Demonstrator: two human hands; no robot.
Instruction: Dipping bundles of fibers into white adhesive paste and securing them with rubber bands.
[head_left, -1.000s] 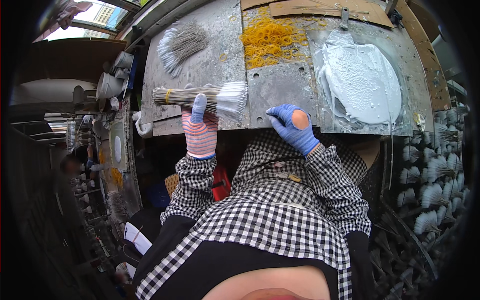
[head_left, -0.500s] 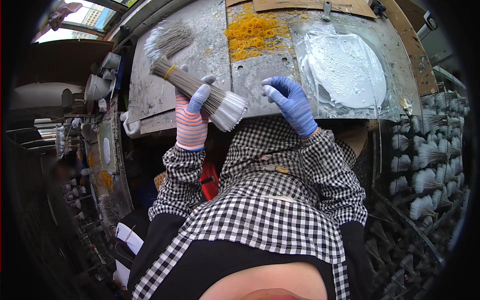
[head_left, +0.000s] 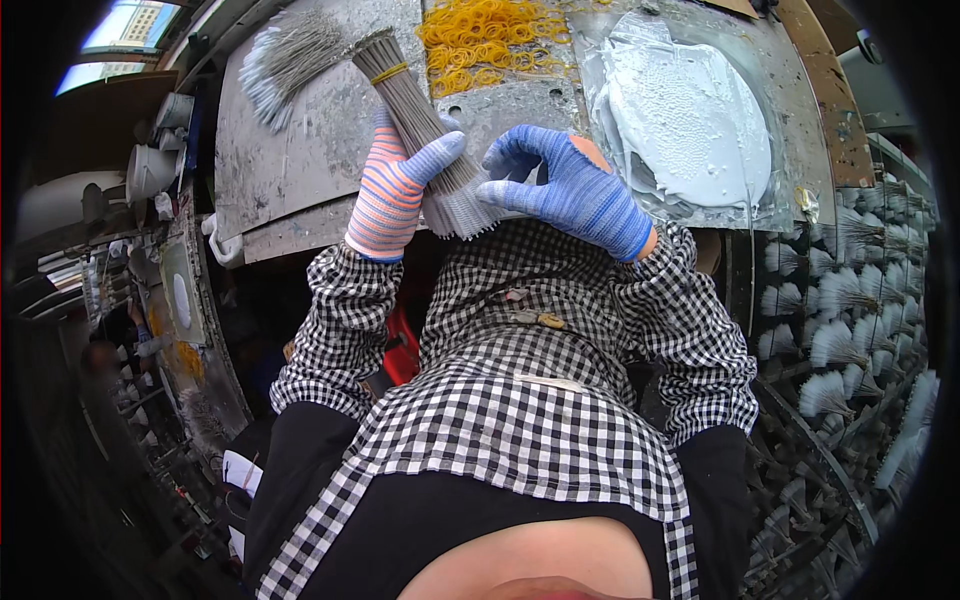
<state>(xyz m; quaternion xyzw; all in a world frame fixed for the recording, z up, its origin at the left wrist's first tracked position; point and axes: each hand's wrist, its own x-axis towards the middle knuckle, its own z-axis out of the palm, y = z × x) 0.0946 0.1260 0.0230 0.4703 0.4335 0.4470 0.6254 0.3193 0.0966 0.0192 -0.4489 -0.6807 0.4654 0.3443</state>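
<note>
My left hand point(head_left: 392, 195), in a pink-and-grey striped glove, is closed round a bundle of thin grey stems point(head_left: 415, 115). A yellow rubber band point(head_left: 390, 73) circles the bundle near its far end, and its white-tipped ends point(head_left: 458, 212) fan out toward me. Beside those white ends is my right hand point(head_left: 580, 190) in a blue striped glove. Its fingers are curved, thumb and fingertips apart, and the tips are at the bundle's edge; whether they touch it I cannot tell.
Another pile of white-tipped stems point(head_left: 290, 60) lies at the table's far left. Loose yellow rubber bands point(head_left: 490, 40) are heaped at the back middle. White paste point(head_left: 690, 125) is spread on a board at the right. Racks of white-tipped bundles point(head_left: 840, 330) stand right of the table.
The bundle has swung more upright in my left hand. My right hand has moved left to its white ends. The whole view has shifted slightly.
</note>
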